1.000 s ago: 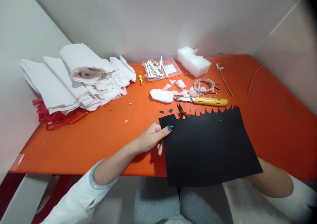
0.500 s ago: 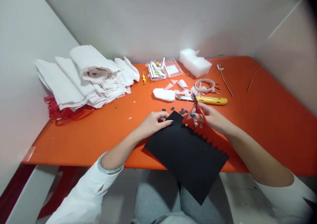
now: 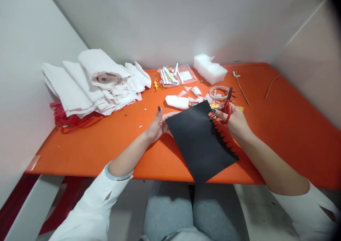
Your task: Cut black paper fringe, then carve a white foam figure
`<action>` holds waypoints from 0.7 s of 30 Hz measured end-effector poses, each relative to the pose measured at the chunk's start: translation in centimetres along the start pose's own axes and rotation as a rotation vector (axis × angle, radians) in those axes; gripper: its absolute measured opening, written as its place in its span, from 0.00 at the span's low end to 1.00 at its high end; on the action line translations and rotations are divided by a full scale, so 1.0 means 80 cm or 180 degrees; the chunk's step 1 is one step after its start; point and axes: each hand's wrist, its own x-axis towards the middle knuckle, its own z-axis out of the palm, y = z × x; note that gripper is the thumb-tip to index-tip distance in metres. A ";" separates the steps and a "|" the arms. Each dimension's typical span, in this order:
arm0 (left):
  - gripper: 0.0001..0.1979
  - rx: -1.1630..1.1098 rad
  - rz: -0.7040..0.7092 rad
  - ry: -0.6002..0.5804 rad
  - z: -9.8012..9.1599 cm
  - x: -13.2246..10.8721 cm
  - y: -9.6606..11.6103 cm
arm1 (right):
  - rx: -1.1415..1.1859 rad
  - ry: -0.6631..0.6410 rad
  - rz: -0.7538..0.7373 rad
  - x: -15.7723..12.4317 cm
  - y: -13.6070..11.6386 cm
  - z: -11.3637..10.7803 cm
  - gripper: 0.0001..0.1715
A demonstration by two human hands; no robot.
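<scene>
A sheet of black paper, its right edge cut into a row of scallops, is lifted at a tilt over the front of the table. My left hand is at the sheet's left corner, thumb raised away from it and fingers reaching under the edge. Red-handled scissors are in my right hand, blades pointing up and clear of the paper. The thumb and a finger of that hand also pinch the sheet near its upper right corner.
Behind the sheet lie white foam pieces, a tape ring and a partly covered yellow cutter. A marker case and foam block stand at the back. White paper sheets and red plastic are left.
The black paper has been raised and turned. My left thumb has lifted off it, while my right hand has moved right and up with the scissors and now pinches the sheet.
</scene>
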 end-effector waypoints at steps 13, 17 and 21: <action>0.15 0.1413 0.1013 0.1487 -0.015 0.005 0.005 | -0.0022 -0.0851 0.0353 -0.014 -0.003 0.012 0.22; 0.17 0.1263 0.0946 0.1461 -0.032 0.007 0.012 | -0.0113 -0.1361 0.0405 -0.008 -0.009 -0.012 0.22; 0.20 0.1239 0.0714 0.1167 -0.045 0.005 0.021 | -0.0764 -0.2198 0.0325 -0.006 -0.021 -0.033 0.19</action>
